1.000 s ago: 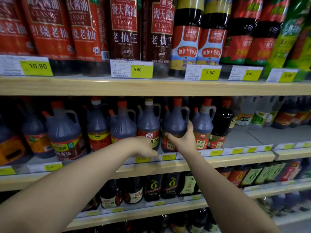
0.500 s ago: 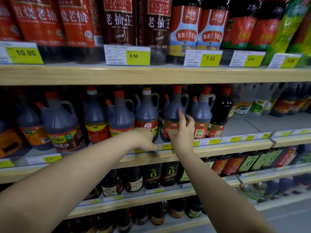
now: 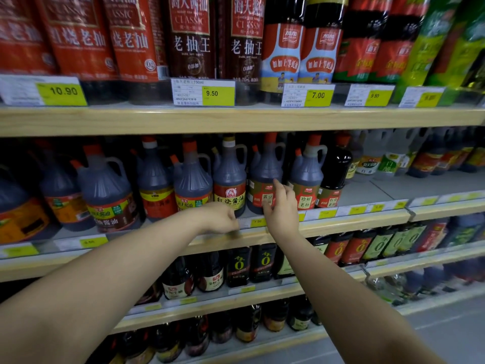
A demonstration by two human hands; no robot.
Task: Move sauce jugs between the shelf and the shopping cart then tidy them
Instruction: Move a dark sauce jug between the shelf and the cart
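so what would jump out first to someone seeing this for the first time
Two bare forearms reach in from below: the right hand has its fingertips on the label of a dark sauce jug on the middle shelf, while the left hand sits curled at that shelf's front edge just beside it. Above, tall red-labelled bottles crowd the top shelf behind bright yellow price tags.

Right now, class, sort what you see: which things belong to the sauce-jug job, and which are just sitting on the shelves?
Job in hand:
- right hand, fingers on the touched jug
- left hand, at the shelf edge
- red-labelled jug, next to it

Just sitting there:
- top-shelf bottles
- price tags
- small bottles below
- pale bottles to the right
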